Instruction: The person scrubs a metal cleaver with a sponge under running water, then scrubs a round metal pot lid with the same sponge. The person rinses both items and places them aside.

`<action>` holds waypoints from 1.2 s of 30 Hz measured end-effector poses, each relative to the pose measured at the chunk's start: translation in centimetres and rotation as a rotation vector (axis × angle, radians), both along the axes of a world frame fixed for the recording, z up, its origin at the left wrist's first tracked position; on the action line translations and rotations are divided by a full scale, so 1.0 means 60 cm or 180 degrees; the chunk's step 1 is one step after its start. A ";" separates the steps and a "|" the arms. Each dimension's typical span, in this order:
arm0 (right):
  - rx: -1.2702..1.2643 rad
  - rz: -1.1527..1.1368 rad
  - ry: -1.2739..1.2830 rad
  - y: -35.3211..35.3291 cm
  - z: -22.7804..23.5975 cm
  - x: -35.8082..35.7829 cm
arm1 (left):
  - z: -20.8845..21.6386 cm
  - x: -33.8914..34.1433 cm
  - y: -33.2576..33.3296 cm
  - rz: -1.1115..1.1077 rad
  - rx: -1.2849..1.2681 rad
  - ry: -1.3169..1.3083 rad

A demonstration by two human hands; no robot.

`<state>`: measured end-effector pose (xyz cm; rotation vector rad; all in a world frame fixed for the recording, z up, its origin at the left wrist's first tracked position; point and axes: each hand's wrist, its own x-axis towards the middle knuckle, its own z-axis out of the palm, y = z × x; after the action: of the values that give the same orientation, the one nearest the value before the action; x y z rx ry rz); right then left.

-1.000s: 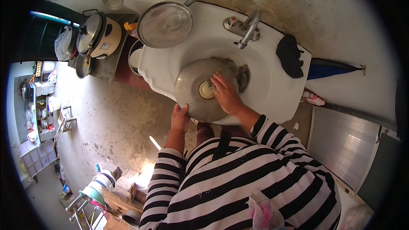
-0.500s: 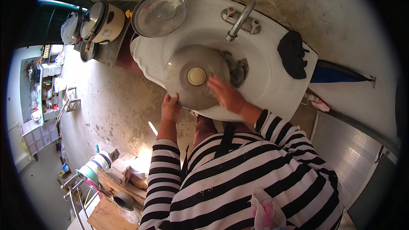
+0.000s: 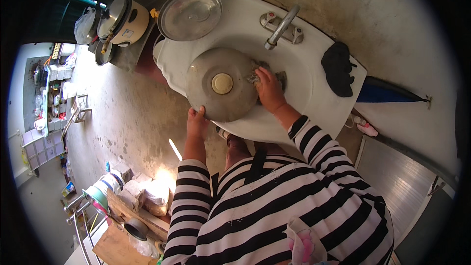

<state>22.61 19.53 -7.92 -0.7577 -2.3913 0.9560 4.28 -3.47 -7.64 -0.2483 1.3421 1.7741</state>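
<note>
A round grey metal lid [image 3: 211,105] with a pale round knob [image 3: 222,83] is held over the left part of a white washbasin [image 3: 316,64]. My left hand [image 3: 197,122] grips the near left edge of this lid, thumb on top and the fingers underneath out of sight. At the lid's right edge, my right hand [image 3: 270,92] has its fingers closed on a crumpled grey cloth [image 3: 256,72]. Part of the cloth shows beyond the fingers in the bowl of the basin.
A chrome tap [image 3: 282,27] rises at the basin's back. A frying pan [image 3: 191,14] lies on the back left rim, a black cloth [image 3: 337,68] on the right rim. A rice cooker [image 3: 130,22] stands far left. Below left are bricks and wooden boards [image 3: 142,211].
My right hand has moved from above the lid, fingers spread, to the cloth and closed on it. The lid has shifted slightly left, still gripped by my left hand.
</note>
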 end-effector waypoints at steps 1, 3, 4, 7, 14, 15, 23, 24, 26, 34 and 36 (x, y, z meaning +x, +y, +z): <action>-0.0031 0.0042 -0.0046 0.027 -0.004 -0.006 | 0.003 0.006 0.000 0.0096 0.0042 -0.0026; -0.0140 0.0167 -0.0080 0.066 0.006 -0.013 | 0.009 0.015 0.003 0.0276 -0.0019 -0.0164; -0.0258 -0.0002 0.0108 0.087 0.017 -0.016 | 0.012 0.019 0.004 0.0236 0.0203 -0.0093; -0.1006 -0.0563 0.0104 0.137 0.075 -0.024 | 0.023 0.031 0.002 0.0319 0.0419 -0.0155; 0.0717 -0.0013 -0.0490 0.278 0.104 -0.125 | 0.029 0.039 0.010 0.0596 0.0387 -0.0443; 0.0621 -0.0062 -0.0404 0.285 0.098 -0.140 | 0.029 0.040 0.011 0.0628 0.0384 -0.0490; -0.0610 -0.0060 0.0220 0.215 0.035 -0.139 | 0.036 0.034 0.020 0.0418 0.0049 -0.0275; -0.0794 0.0127 0.0240 0.182 0.025 -0.128 | 0.036 0.035 0.021 0.0425 0.0009 -0.0274; -0.0289 0.0509 0.0179 0.094 0.014 -0.094 | 0.034 0.034 0.022 0.0355 -0.0028 -0.0220; -0.0207 0.0814 0.0158 -0.020 0.038 -0.036 | 0.020 0.026 0.015 0.0180 -0.0135 -0.0174; -0.1073 0.0077 0.0207 0.036 0.028 -0.076 | 0.020 0.026 0.014 0.0249 -0.0011 -0.0196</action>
<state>18.04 21.67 -6.23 -0.8024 -2.2141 1.3939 5.85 -2.63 -6.45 -0.3588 1.3076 1.8141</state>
